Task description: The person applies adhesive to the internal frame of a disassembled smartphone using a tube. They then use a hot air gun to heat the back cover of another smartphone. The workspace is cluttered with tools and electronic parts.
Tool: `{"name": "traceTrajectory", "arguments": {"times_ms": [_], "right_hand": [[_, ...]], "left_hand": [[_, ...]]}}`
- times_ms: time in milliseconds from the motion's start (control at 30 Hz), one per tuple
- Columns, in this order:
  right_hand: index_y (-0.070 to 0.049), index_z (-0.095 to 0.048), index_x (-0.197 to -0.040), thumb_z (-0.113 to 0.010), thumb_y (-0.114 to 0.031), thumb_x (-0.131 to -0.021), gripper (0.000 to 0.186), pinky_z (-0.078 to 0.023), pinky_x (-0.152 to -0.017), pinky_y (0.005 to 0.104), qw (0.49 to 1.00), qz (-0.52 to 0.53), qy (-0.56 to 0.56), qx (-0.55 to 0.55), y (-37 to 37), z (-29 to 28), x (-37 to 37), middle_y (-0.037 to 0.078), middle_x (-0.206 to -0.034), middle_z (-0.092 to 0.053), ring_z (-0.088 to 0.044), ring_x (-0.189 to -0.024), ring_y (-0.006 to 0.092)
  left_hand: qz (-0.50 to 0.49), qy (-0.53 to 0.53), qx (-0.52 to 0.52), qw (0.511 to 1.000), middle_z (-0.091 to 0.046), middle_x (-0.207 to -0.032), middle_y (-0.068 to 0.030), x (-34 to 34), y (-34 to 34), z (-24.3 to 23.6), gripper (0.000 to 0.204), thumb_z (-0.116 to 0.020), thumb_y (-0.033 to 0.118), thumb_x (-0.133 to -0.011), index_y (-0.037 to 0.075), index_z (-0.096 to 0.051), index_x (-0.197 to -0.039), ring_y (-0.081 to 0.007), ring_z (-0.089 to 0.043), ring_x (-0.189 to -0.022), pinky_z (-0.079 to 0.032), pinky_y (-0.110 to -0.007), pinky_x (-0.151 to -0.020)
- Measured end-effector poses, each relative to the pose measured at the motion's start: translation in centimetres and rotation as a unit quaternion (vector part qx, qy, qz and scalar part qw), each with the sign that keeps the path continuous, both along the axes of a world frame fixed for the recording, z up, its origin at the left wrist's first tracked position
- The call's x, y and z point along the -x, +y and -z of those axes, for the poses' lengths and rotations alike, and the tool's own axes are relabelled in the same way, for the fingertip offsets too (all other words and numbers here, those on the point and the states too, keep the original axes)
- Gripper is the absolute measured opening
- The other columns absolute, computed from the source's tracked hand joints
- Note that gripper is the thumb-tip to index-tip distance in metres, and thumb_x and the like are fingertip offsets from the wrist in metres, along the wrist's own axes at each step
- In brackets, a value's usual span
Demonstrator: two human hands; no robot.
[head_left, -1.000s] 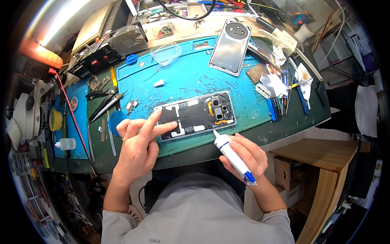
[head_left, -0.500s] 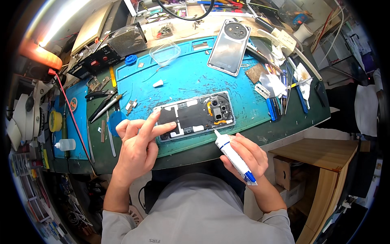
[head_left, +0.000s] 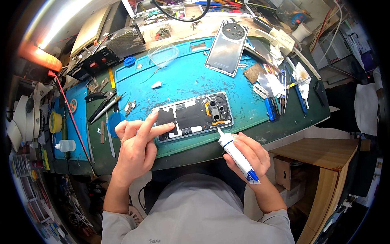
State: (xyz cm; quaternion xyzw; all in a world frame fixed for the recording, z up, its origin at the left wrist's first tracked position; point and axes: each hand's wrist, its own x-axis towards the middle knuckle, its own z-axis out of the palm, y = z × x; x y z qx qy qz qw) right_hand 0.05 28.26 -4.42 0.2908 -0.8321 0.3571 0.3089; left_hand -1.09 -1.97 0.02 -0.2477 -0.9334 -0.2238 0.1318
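Observation:
An opened phone [head_left: 189, 114], black inside with white strips and a camera block, lies on the blue mat [head_left: 146, 93]. My left hand [head_left: 138, 148] has its fingers spread, with two fingertips resting on the phone's left part. My right hand [head_left: 252, 160] grips a white tube with blue markings [head_left: 235, 152]; its narrow nozzle is at the phone's lower edge, below the camera block, though I cannot tell if it touches. Beyond the phone lies a silver back panel [head_left: 222, 53] with a round camera ring.
At the left are black pliers [head_left: 101, 105], a small bottle [head_left: 66, 144], a yellow tape roll [head_left: 55, 122] and an orange lamp [head_left: 48, 61]. A clear box [head_left: 162, 55] sits at the back. Tools, blades and paper crowd the right [head_left: 290, 85]. A wooden cabinet [head_left: 313, 148] stands at the right below.
My right hand and the tube have moved slightly rightward along the phone's lower edge. My left hand stays on the phone. The whole view has shifted slightly.

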Motion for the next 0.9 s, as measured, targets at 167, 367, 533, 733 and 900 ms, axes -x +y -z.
{"name": "traceTrajectory", "arguments": {"times_ms": [167,367,533,733,900], "right_hand": [[0.005,-0.068,-0.105,-0.08,-0.026,-0.088,0.038,-0.064,-0.082,0.0401,1.0,-0.006,-0.002,0.001,0.17,-0.04,-0.03,0.017,-0.101,-0.07,-0.075,-0.088,0.0294],[0.002,-0.069,-0.106,-0.083,-0.025,-0.085,0.037,-0.064,-0.081,0.0385,1.0,-0.011,-0.004,0.015,0.07,0.07,0.12,0.015,-0.102,-0.071,-0.075,-0.088,0.0282],[0.0,-0.07,-0.107,-0.086,-0.019,-0.079,0.037,-0.064,-0.079,0.0355,1.0,0.002,-0.007,0.023,-0.1,-0.02,0.01,0.013,-0.102,-0.072,-0.074,-0.087,0.0264],[0.0,-0.07,-0.106,-0.086,-0.019,-0.08,0.036,-0.064,-0.079,0.0356,1.0,0.01,-0.003,0.023,-0.13,0.05,-0.05,0.014,-0.101,-0.073,-0.074,-0.086,0.0265],[0.001,-0.071,-0.105,-0.085,-0.019,-0.081,0.035,-0.064,-0.079,0.0355,1.0,0.011,0.0,0.023,-0.03,-0.07,0.02,0.014,-0.101,-0.073,-0.074,-0.086,0.0264]], "left_hand": [[-0.003,0.004,0.004,1.0,-0.076,-0.115,0.0039,-0.03,0.01,-0.04,0.071,-0.052,-0.012,-0.076,-0.003,-0.044,-0.146,-0.0193,-0.053,-0.096,-0.029,-0.038,-0.096],[-0.008,0.014,-0.012,1.0,-0.076,-0.113,0.0045,0.03,0.29,-0.12,0.07,-0.056,-0.013,-0.073,-0.002,-0.05,-0.142,-0.0178,-0.055,-0.095,-0.029,-0.036,-0.093],[-0.007,0.017,-0.014,1.0,-0.076,-0.113,0.0041,0.07,0.26,-0.01,0.07,-0.056,-0.013,-0.074,-0.002,-0.05,-0.142,-0.0181,-0.055,-0.095,-0.029,-0.036,-0.094],[-0.006,0.017,-0.016,1.0,-0.076,-0.113,0.0043,0.08,0.19,0.17,0.07,-0.055,-0.012,-0.074,-0.002,-0.05,-0.143,-0.0183,-0.055,-0.095,-0.029,-0.036,-0.094],[-0.008,0.016,-0.015,1.0,-0.076,-0.113,0.0046,0.05,0.21,0.11,0.07,-0.055,-0.012,-0.074,-0.002,-0.049,-0.143,-0.0184,-0.055,-0.095,-0.029,-0.036,-0.095]]}}
